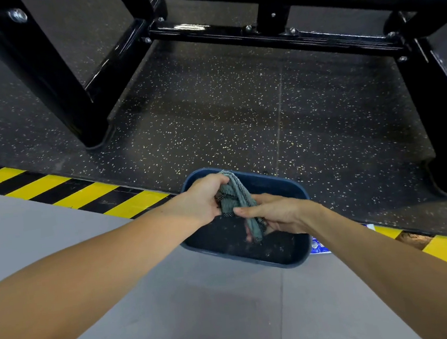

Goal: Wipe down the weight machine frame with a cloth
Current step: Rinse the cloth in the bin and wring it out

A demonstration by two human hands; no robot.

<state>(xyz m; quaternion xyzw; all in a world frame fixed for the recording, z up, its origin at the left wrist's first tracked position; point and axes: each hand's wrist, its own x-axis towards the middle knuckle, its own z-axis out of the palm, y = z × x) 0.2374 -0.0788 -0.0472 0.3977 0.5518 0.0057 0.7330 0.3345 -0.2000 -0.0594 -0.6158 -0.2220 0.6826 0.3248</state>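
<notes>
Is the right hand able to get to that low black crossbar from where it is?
Probably yes, with a lean forward. The right hand grips the cloth over the tub; only bare floor lies between it and the crossbar.

A: How much of the weight machine frame (258, 33) shows?
B: Only legs and low crossbars. The top edge cuts off everything above, and the right leg runs off the picture's side.
A: The cloth (236, 198)?
B: Its ends vanish inside the left hand (206, 198) and right hand (273, 213).
A: The blue tub (272, 181)?
B: Too dark inside to tell. 1 blue-and-white item (317, 245) beside it is mostly hidden.
</notes>
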